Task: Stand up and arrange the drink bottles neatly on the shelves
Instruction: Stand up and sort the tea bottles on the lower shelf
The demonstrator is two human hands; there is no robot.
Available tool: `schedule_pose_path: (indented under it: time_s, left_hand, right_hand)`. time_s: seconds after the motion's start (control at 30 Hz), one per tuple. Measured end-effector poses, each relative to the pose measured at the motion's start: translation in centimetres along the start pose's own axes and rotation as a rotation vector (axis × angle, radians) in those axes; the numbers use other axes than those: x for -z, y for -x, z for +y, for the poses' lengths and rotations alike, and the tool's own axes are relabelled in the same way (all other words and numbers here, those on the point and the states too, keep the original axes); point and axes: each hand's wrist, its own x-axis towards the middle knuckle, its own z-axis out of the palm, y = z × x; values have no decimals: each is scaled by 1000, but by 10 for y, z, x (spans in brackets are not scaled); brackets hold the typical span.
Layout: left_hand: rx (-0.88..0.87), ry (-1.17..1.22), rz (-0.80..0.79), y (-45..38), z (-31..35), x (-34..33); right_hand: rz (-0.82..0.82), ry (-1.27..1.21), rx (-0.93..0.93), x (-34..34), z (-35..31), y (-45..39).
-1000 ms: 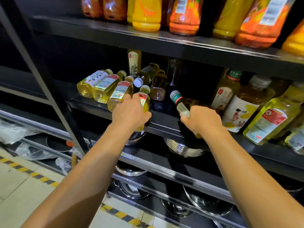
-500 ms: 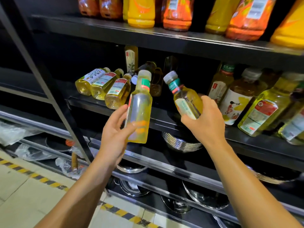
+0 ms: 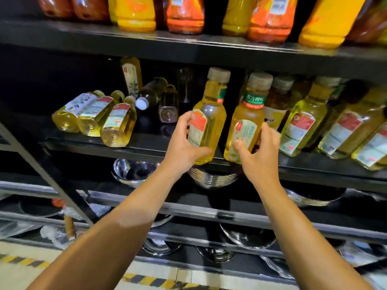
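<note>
Both bottles, held tilted half a second ago, now stand nearly upright, caps up, long axes close to vertical, raised toward the middle shelf (image 3: 146,150). Nearest the camera, two bare forearms reach up and forward from the lower edge. Left hand (image 3: 186,143) grips the left bottle (image 3: 210,120) by its lower body, fingers curled round the labelled side and thumb under the front. Right hand (image 3: 258,152) grips the right bottle (image 3: 246,122), thumb pressed on the label, fingers wrapped behind. Both bottle bases hang at the shelf's front lip; whether they touch it cannot be told. The two bottles are just beside each other, a narrow dark gap between them.

Below the hands, metal bowls (image 3: 211,177) sit on the lower shelves, and striped floor tape (image 3: 146,280) runs along the bottom. On the middle shelf to the left, three fallen bottles (image 3: 94,116) lie on their sides, bases toward the viewer, caps pointing back. Behind them a dark bottle (image 3: 150,95) lies tipped with its white cap forward, beside a tall upright bottle (image 3: 132,75). To the right, leaning bottles (image 3: 303,122) crowd the shelf close to the right hand. Farthest up, orange and yellow juice bottles (image 3: 184,15) line the top shelf (image 3: 209,50).
</note>
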Motion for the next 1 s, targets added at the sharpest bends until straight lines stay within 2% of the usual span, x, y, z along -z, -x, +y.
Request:
schedule_pose_path:
  time_s: [0.13,0.23,0.37,0.53,0.6,0.67,0.8,0.9,1.0]
  left_hand:
    - [57,-236,-55,-44,-17,-13]
    - [93,-441,-25,-76,-32,-20]
    - [98,-467,7,-104,-35,-31]
    - [104,-482,-63,-106,-24,-28]
    - [81,-465,-78,-88,-17,-11]
    - [20,-563,-75,-65,-7,16]
    - [-233,-844,142,-23,14,88]
    - [-189,-1110,287,-14,9,137]
    - [-109,-1284,298,-11,-3,164]
  right_hand:
    - [34,124,-67,-2,-5,-12]
    - [119,183,-96,-13,-14,-15]
    - [176,231,-172,-27,-22,-24]
    - [224,261,-269,-35,-25,-32]
    - [267,190,-215,-39,-25,-23]
    - [288,109,-111,-47,-31,-12]
    - [88,147,-2,-82,-53,-18]
    - [-118,282,73,-121,-71,-43]
    - [-271,440,128,-162,-83,-71]
